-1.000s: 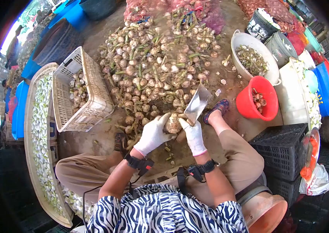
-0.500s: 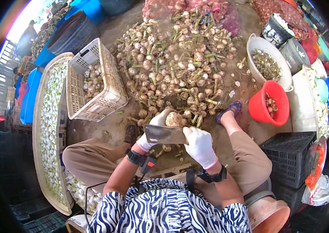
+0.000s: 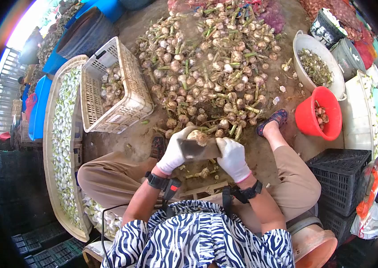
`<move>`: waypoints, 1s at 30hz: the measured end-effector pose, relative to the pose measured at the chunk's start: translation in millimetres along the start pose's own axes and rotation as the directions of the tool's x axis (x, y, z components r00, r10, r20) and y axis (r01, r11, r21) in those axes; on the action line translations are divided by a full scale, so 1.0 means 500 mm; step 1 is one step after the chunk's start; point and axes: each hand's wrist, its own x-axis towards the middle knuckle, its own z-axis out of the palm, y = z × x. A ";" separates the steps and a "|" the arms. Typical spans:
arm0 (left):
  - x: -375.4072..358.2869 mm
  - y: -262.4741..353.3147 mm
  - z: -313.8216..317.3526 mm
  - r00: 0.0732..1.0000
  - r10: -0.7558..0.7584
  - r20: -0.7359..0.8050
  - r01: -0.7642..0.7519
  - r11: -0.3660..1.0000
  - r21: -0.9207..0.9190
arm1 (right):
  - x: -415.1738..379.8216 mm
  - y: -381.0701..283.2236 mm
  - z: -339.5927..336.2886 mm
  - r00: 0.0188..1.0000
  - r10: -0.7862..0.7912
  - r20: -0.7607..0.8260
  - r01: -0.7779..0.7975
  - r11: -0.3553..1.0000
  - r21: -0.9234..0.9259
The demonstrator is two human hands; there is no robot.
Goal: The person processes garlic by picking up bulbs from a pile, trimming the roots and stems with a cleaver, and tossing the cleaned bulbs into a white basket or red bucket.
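In a white glove, my left hand (image 3: pixel 174 151) is closed around a garlic bulb (image 3: pixel 195 135), whose brownish root end faces right. My right hand (image 3: pixel 233 160), gloved too, grips a broad-bladed knife (image 3: pixel 198 150) by its right end. The blade lies across the space between both hands, right below the bulb and overlapping it in this view. Motion smears part of the blade. Just beyond my hands begins a large heap of garlic bulbs (image 3: pixel 206 85) with stems, spread over the floor.
A white crate (image 3: pixel 135 105) with some bulbs stands left of the heap. Further left is a long tray (image 3: pixel 49 147) of peeled white pieces. On the right are a red bucket (image 3: pixel 305 115), a pale basin (image 3: pixel 297 47) of scraps and a black crate (image 3: pixel 338 178).
The view has shifted slightly, so the surroundings sit a little further right. The bulb has turned, and the knife blade is tilted differently against it. Both hands keep their holds.
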 end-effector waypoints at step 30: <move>0.040 -0.004 -0.230 0.920 0.133 -0.368 -0.389 0.413 -0.823 | -0.043 0.129 0.080 0.709 0.597 0.374 -0.680 0.721 0.138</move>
